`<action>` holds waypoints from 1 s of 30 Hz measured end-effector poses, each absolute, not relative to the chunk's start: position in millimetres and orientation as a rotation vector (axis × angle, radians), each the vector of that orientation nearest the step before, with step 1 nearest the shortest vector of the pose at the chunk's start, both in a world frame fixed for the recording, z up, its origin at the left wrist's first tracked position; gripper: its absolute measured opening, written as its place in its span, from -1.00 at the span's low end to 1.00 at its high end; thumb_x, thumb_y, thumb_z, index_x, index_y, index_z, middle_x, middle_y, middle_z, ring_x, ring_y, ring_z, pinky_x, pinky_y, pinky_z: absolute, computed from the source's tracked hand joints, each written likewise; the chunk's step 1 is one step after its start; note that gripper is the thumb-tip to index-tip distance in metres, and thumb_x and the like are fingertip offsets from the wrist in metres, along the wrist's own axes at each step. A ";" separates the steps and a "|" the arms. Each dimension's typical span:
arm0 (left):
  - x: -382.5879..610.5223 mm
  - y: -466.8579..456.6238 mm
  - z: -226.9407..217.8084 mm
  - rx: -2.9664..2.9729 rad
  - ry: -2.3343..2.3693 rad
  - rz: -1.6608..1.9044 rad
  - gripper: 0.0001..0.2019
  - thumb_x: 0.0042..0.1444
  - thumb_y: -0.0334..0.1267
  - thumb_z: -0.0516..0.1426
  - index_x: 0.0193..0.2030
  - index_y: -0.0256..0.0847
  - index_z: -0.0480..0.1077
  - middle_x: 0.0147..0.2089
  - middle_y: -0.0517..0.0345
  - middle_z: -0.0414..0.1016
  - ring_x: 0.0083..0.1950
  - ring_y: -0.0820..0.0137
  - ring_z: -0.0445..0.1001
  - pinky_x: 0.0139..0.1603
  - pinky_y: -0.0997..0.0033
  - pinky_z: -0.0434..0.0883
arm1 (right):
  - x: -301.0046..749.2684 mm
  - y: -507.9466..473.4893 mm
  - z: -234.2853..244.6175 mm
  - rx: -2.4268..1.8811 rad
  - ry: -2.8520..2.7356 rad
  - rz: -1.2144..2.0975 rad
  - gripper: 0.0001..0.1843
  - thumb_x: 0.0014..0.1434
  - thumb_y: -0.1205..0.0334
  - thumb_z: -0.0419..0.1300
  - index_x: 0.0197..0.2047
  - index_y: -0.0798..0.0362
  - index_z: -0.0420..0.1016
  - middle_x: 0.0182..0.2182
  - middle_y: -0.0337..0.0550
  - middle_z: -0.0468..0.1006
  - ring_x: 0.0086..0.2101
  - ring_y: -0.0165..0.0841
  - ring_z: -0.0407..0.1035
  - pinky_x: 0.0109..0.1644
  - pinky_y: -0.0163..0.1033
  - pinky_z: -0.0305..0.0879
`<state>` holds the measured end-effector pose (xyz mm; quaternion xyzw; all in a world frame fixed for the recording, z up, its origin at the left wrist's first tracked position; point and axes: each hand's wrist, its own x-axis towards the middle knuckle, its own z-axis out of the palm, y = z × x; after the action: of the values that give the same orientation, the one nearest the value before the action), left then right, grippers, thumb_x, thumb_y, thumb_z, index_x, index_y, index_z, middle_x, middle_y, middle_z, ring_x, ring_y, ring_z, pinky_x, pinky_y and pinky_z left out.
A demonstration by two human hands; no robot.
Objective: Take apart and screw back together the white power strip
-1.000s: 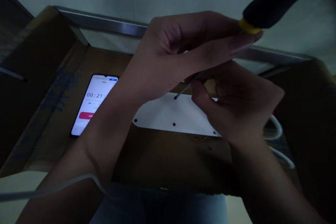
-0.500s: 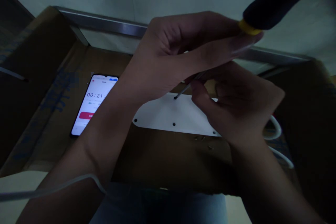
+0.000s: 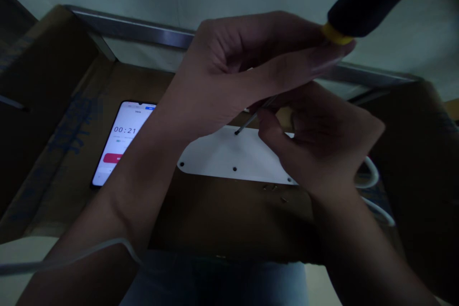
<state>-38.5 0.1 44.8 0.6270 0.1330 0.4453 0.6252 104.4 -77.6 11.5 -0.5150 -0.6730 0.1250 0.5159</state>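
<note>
Your right hand [image 3: 322,138] is nearest, its thumb and fingers drawn together around the thin steel shaft of a screwdriver [image 3: 247,122], though they partly hide the contact. Your left hand [image 3: 247,57] is curled almost closed above it, fingertips against the yellow collar below the black handle. The shaft's tip touches the upper hole of a white plate [image 3: 222,155], which lies flat on brown cardboard [image 3: 215,215] just beyond your wrists. Three more holes along the plate's lower edge look dark; you cannot tell whether any holds a screw. Three small screws [image 3: 274,187] lie loose on the cardboard just below the plate, so some fastening looks left. A white cable [image 3: 369,172] curves beyond your right hand. Farther left, a phone [image 3: 122,143] shows a running timer; a metal rail [image 3: 125,28] crosses behind.
</note>
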 end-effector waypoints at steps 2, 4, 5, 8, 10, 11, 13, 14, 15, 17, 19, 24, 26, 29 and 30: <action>-37.9 0.7 43.8 1.442 0.316 1.033 -0.92 0.24 -0.45 0.27 -0.22 -0.28 0.63 -0.34 0.44 0.62 -0.36 0.71 0.53 -0.35 0.68 0.48 | 104.6 -77.3 11.0 -1.237 -1.617 0.281 -0.86 0.18 0.34 0.25 -0.24 -0.13 0.52 -0.34 -0.23 0.60 -0.28 -0.25 0.52 -0.16 -0.04 0.46; -37.2 1.0 43.1 1.445 0.339 1.042 -0.92 0.23 -0.42 0.28 -0.18 -0.31 0.64 -0.33 0.44 0.62 -0.34 0.69 0.55 -0.34 0.68 0.48 | 105.1 -77.3 11.0 -1.247 -1.621 0.289 -0.86 0.18 0.33 0.25 -0.24 -0.13 0.52 -0.32 -0.23 0.61 -0.27 -0.25 0.53 -0.14 -0.04 0.47; -36.9 0.9 43.0 1.447 0.352 1.043 -0.92 0.23 -0.41 0.28 -0.17 -0.31 0.64 -0.33 0.44 0.62 -0.32 0.68 0.56 -0.34 0.67 0.48 | 105.4 -77.4 11.1 -1.249 -1.624 0.293 -0.87 0.18 0.33 0.25 -0.24 -0.13 0.52 -0.32 -0.23 0.62 -0.27 -0.25 0.53 -0.14 -0.04 0.48; -36.2 0.0 44.0 1.450 0.358 1.036 -0.93 0.23 -0.41 0.29 -0.19 -0.30 0.64 -0.33 0.46 0.62 -0.32 0.69 0.57 -0.33 0.69 0.50 | 106.0 -77.8 11.6 -1.241 -1.621 0.308 -0.86 0.18 0.33 0.26 -0.23 -0.13 0.53 -0.31 -0.22 0.62 -0.26 -0.24 0.53 -0.12 -0.03 0.50; -36.1 -0.8 44.8 1.439 0.356 1.034 -0.94 0.23 -0.45 0.28 -0.21 -0.31 0.63 -0.35 0.47 0.62 -0.35 0.72 0.54 -0.33 0.70 0.51 | 106.0 -77.9 11.7 -1.244 -1.614 0.327 -0.85 0.18 0.35 0.25 -0.22 -0.12 0.54 -0.30 -0.21 0.62 -0.24 -0.23 0.55 -0.10 -0.02 0.50; -36.1 -1.1 45.0 1.432 0.359 1.037 -0.94 0.23 -0.46 0.28 -0.22 -0.32 0.63 -0.36 0.46 0.61 -0.36 0.73 0.53 -0.33 0.70 0.51 | 105.9 -77.9 11.5 -1.241 -1.612 0.336 -0.84 0.18 0.35 0.25 -0.21 -0.12 0.54 -0.29 -0.21 0.63 -0.23 -0.22 0.55 -0.09 -0.01 0.50; -36.2 -1.0 44.6 1.426 0.361 1.044 -0.94 0.23 -0.47 0.28 -0.20 -0.34 0.62 -0.36 0.45 0.62 -0.37 0.72 0.52 -0.35 0.68 0.50 | 105.6 -77.6 10.9 -1.233 -1.614 0.341 -0.84 0.17 0.35 0.26 -0.22 -0.12 0.54 -0.28 -0.21 0.64 -0.22 -0.22 0.56 -0.09 -0.02 0.50; -36.4 -0.6 44.2 1.430 0.349 1.048 -0.94 0.23 -0.46 0.28 -0.20 -0.34 0.62 -0.36 0.45 0.62 -0.35 0.71 0.53 -0.35 0.68 0.50 | 105.5 -77.4 10.5 -1.228 -1.614 0.338 -0.84 0.17 0.35 0.27 -0.22 -0.12 0.54 -0.28 -0.21 0.64 -0.22 -0.22 0.56 -0.09 -0.03 0.50; -36.5 -0.1 43.6 1.438 0.336 1.050 -0.94 0.23 -0.45 0.28 -0.19 -0.34 0.62 -0.35 0.45 0.62 -0.34 0.71 0.54 -0.35 0.67 0.50 | 105.4 -77.2 10.2 -1.227 -1.611 0.334 -0.85 0.17 0.34 0.27 -0.22 -0.13 0.54 -0.29 -0.22 0.64 -0.23 -0.23 0.56 -0.10 -0.03 0.51; -36.7 1.1 42.3 1.458 0.319 1.047 -0.93 0.24 -0.44 0.27 -0.18 -0.33 0.62 -0.34 0.45 0.62 -0.34 0.71 0.53 -0.34 0.66 0.50 | 105.4 -76.8 9.8 -1.232 -1.606 0.333 -0.86 0.18 0.32 0.27 -0.22 -0.13 0.54 -0.29 -0.23 0.64 -0.24 -0.23 0.56 -0.11 -0.04 0.52; -36.7 2.3 41.3 1.480 0.323 1.050 -0.93 0.25 -0.42 0.27 -0.17 -0.33 0.62 -0.35 0.43 0.60 -0.34 0.70 0.52 -0.35 0.64 0.48 | 105.7 -76.6 10.3 -1.222 -1.603 0.333 -0.87 0.17 0.32 0.28 -0.22 -0.12 0.54 -0.30 -0.23 0.63 -0.25 -0.24 0.56 -0.11 -0.04 0.52; -36.6 4.1 39.5 1.527 0.360 1.067 -0.90 0.26 -0.37 0.27 -0.14 -0.32 0.63 -0.36 0.39 0.57 -0.34 0.66 0.49 -0.38 0.58 0.43 | 105.9 -78.5 14.7 -1.248 -1.627 0.349 -0.82 0.16 0.37 0.27 -0.24 -0.15 0.53 -0.31 -0.21 0.62 -0.26 -0.22 0.54 -0.12 -0.02 0.52; -36.8 4.4 39.0 1.523 0.353 1.060 -0.89 0.27 -0.37 0.27 -0.12 -0.34 0.62 -0.33 0.37 0.59 -0.33 0.65 0.50 -0.38 0.57 0.44 | 105.4 -79.4 15.6 -1.271 -1.624 0.357 -0.82 0.18 0.37 0.26 -0.24 -0.15 0.52 -0.30 -0.22 0.61 -0.26 -0.22 0.54 -0.10 -0.02 0.52; -36.7 4.8 38.6 1.536 0.333 1.061 -0.89 0.27 -0.37 0.27 -0.13 -0.36 0.62 -0.37 0.39 0.56 -0.35 0.66 0.48 -0.39 0.59 0.41 | 104.9 -79.2 14.4 -1.250 -1.618 0.338 -0.85 0.18 0.36 0.27 -0.22 -0.12 0.52 -0.29 -0.21 0.62 -0.25 -0.23 0.54 -0.10 -0.02 0.51; -36.5 4.9 38.6 1.542 0.338 1.065 -0.89 0.26 -0.37 0.27 -0.14 -0.36 0.62 -0.39 0.39 0.55 -0.37 0.66 0.47 -0.39 0.58 0.41 | 104.9 -78.7 13.7 -1.237 -1.617 0.329 -0.85 0.17 0.35 0.27 -0.22 -0.11 0.53 -0.29 -0.22 0.62 -0.25 -0.24 0.54 -0.12 -0.03 0.50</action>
<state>-36.5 4.9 38.6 0.6596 0.1446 0.4554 0.5801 104.9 -78.7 13.7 -0.5147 -0.6727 0.1367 0.5137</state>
